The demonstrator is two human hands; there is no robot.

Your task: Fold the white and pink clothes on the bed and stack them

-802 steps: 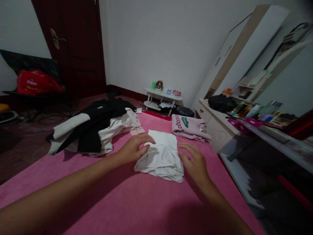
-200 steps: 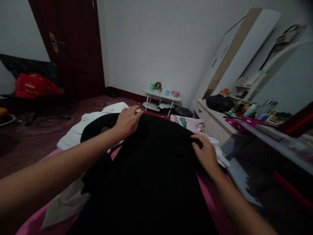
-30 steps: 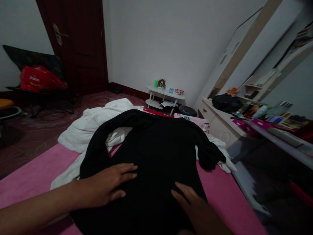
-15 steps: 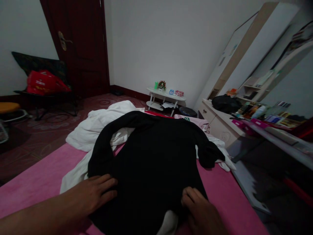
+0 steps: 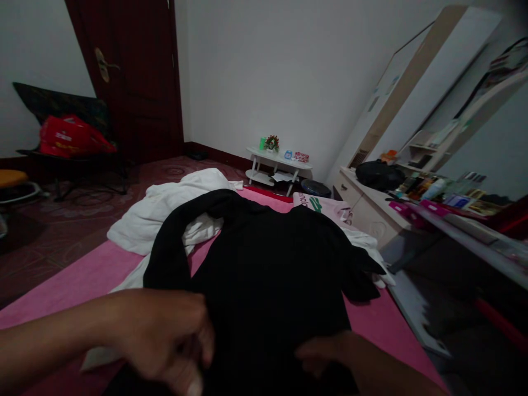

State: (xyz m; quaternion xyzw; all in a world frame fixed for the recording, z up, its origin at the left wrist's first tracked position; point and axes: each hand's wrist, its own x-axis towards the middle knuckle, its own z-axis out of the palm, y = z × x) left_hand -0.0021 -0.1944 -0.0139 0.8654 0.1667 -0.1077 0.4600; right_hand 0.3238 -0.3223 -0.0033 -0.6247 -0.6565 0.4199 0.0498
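Observation:
A black long-sleeved top [image 5: 264, 264] lies spread over the bed, its collar end away from me and its sleeves out to both sides. My left hand [image 5: 165, 335] is at the near left of the top, fingers curled down and closed on the dark cloth. At the near right, my right hand [image 5: 325, 355] has its fingers bent together on the fabric; its fingertips are dim and slightly blurred. The near edge of the top runs out of the picture below.
White cloth [image 5: 152, 212] lies bunched at the bed's far left. A pink printed garment [image 5: 325, 207] is beyond the right shoulder, on the pink bed sheet [image 5: 78, 289]. A cluttered dresser [image 5: 371, 212] stands to the right, a small white table [image 5: 280, 158] by the wall.
The black top's collar end has shifted toward me, uncovering more of the pink garment. Its right sleeve lies farther out. My left hand has gone from lying flat to curled, nearer to me.

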